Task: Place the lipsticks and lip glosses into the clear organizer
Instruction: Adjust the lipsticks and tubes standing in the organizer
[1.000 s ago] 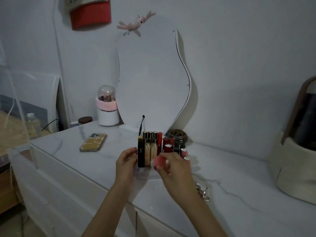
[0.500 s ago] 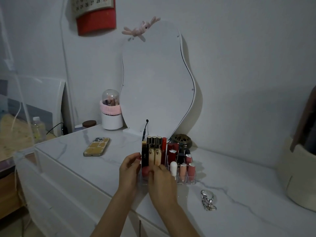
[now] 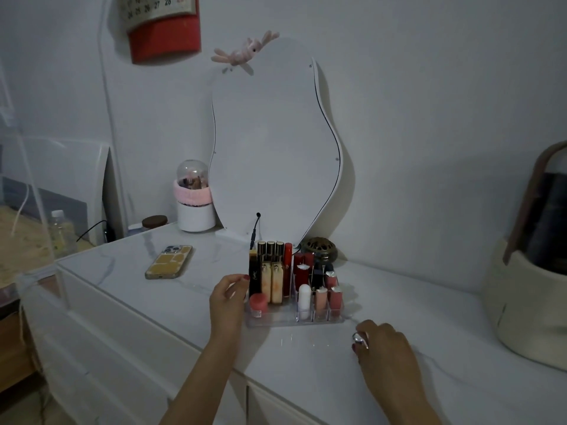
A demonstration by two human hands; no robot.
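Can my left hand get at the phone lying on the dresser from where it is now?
Probably yes. The left hand rests at the clear organizer's left end, and the phone lies further left and back on the dresser top, with only bare marble showing between them.

The room is dim and bluish-grey, with grain in the dark areas. A soft shadow falls right of the wavy white mirror [image 3: 273, 148] on the far wall. Wide-angle distortion bends the edges; the beige basket [image 3: 527, 305] at right looks soft.
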